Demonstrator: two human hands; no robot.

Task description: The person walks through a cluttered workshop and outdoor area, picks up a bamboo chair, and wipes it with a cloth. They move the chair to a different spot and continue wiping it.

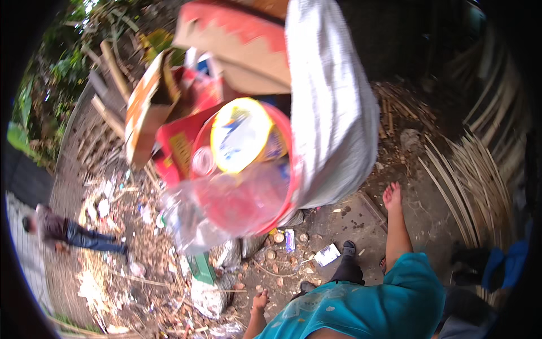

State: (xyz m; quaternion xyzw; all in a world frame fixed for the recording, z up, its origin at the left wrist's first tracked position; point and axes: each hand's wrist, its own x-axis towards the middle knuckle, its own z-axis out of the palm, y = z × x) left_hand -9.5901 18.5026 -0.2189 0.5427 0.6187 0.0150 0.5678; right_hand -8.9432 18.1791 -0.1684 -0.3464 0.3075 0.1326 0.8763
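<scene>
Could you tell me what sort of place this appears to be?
Probably an outdoor yard where waste is dumped or sorted. Litter and scraps cover the bare earth, a grey sack bulges with cardboard and a red plastic tub, and bamboo strips lie by green plants.

Woven plastic sack, matt grey-white, coarse-textured. Red plastic bucket, glossy, smooth. Clear plastic bottles, shiny and crumpled. Cardboard boxes, matt paperboard, torn edges. Bamboo strips, dry, rough wood. Ground, bare, gritty earth.
</scene>
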